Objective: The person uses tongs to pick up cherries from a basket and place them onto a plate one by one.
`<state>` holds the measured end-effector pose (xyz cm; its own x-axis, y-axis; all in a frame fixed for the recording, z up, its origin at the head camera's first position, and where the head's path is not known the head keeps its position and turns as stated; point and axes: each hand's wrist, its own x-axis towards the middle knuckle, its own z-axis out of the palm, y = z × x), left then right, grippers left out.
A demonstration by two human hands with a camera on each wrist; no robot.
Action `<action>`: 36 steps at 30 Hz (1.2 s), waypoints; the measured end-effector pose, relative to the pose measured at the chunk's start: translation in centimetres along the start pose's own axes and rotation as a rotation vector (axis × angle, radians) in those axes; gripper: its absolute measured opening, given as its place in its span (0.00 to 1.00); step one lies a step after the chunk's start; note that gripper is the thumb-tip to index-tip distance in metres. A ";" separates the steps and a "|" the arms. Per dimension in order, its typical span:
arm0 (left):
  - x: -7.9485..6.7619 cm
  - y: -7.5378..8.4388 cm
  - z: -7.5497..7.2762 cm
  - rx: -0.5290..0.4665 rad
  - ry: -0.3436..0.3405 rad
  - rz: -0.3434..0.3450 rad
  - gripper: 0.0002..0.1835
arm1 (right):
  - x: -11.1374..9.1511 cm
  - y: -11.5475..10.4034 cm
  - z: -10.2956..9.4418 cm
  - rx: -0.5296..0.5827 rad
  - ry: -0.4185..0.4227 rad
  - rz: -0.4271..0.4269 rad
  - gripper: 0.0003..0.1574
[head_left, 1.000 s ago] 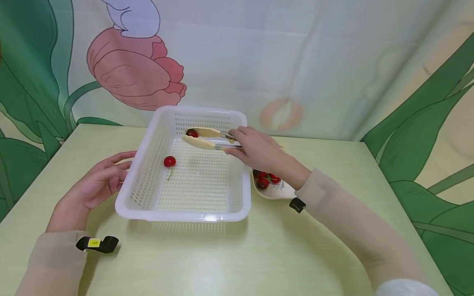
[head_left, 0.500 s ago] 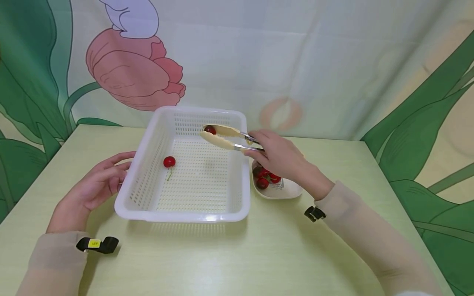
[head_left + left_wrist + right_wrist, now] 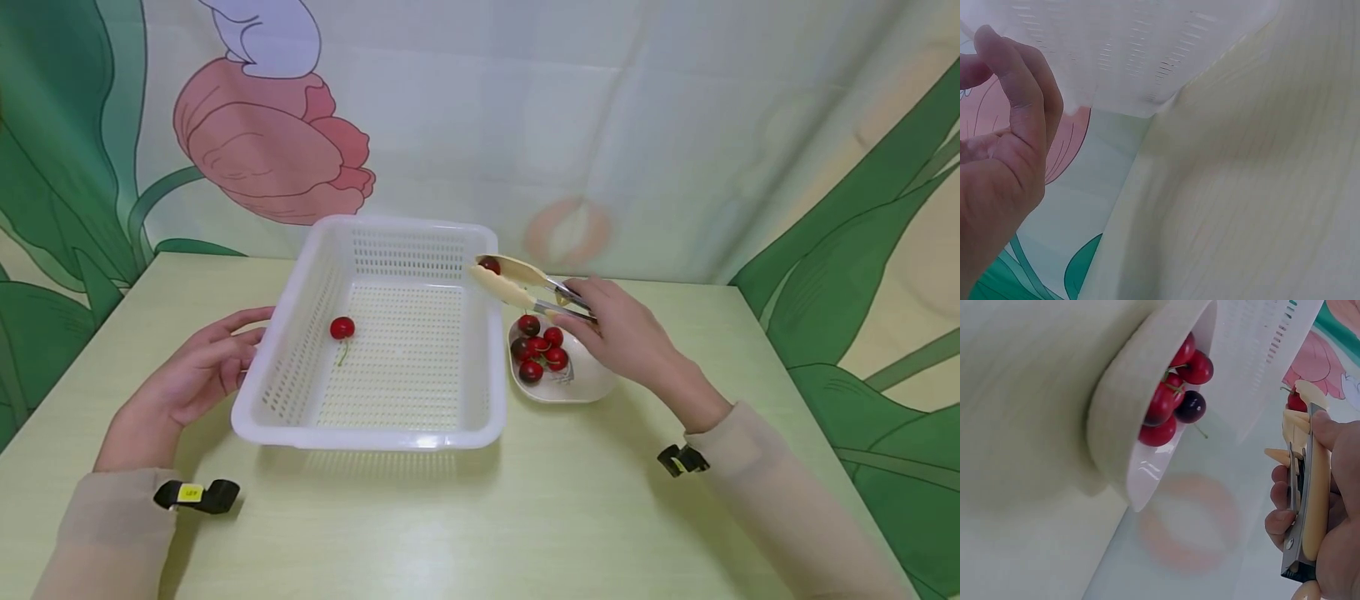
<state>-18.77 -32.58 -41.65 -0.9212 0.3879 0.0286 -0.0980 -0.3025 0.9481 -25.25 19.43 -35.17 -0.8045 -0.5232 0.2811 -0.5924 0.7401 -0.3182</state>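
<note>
My right hand [image 3: 630, 337] grips metal tongs [image 3: 521, 271] with cream tips, seen side-on in the right wrist view. A dark red cherry [image 3: 489, 265] sits between the tips, above the right rim of a white plastic basket [image 3: 375, 439]. One bright red cherry [image 3: 342, 327] with a green stem lies on the basket floor, towards the left. My left hand [image 3: 191, 367] is at the basket's left side, its fingers loosely bent by the wall; whether they all touch it cannot be told. Several cherries [image 3: 1159, 403] lie in a shallow white dish [image 3: 588, 385] below the right hand.
The dish stands close against the basket's right side on a pale wooden table [image 3: 420, 533]. A printed curtain [image 3: 675, 150] with leaves and a pink flower hangs behind the table's far edge.
My right hand has moved right with the tongs and cherry, from over the basket's inside to its right rim. More of the dish now shows. The left hand and basket stay put.
</note>
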 end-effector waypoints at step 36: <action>0.7 0.2 0.5 0.014 -0.009 0.001 0.24 | -7.3 5.6 0.6 -0.039 -0.061 0.197 0.35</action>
<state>-19.25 -31.92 -41.32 -0.9178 0.3957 0.0325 -0.0915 -0.2904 0.9525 -22.69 27.13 -39.52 -0.9063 -0.3909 0.1608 -0.4226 0.8455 -0.3263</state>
